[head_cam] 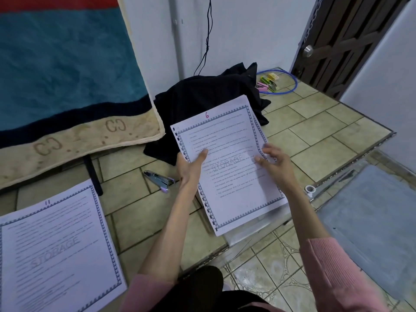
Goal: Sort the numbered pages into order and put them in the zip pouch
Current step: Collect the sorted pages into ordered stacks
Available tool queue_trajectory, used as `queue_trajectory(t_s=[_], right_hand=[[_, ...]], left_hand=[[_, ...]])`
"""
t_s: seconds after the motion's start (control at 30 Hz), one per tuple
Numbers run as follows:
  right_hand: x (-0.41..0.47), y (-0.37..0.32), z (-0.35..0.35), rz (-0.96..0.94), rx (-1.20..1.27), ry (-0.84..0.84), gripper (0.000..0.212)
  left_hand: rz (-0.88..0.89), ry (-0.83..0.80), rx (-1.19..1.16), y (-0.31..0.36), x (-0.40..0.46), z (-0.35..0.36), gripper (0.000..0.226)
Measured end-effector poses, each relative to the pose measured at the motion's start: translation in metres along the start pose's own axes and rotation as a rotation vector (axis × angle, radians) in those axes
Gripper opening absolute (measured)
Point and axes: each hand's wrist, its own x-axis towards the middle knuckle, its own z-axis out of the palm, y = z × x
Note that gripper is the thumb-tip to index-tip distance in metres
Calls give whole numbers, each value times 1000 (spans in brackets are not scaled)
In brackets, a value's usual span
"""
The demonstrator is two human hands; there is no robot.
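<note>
I hold a stack of punched white pages (pixel 227 176) above the tiled floor; the top sheet bears a red "6" and a faint STORAGE watermark. My left hand (pixel 191 167) grips the stack's left edge, thumb on top. My right hand (pixel 274 163) pinches the right edge, where lower sheets fan out. A second pile, topped by a page marked "11" (pixel 56 248), lies on the floor at lower left. A clear zip pouch (pixel 254 230) lies on the floor under the held stack, mostly hidden.
A purple stapler (pixel 159 180) lies on the tiles left of my hands. Black cloth (pixel 202 104) is heaped by the wall. A blue and beige blanket (pixel 67 86) hangs at left. A grey mat (pixel 371 221) lies right, a brown door (pixel 342 41) beyond.
</note>
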Motion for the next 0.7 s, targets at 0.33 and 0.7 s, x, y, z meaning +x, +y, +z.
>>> queue_trajectory(t_s=[0.33, 0.7], right_hand=[[1, -6, -4, -44, 68, -109, 27], [3, -59, 3, -28, 319, -304, 72]], left_hand=[[34, -37, -113, -1, 3, -11, 43], [56, -136, -39, 34, -6, -41, 55]])
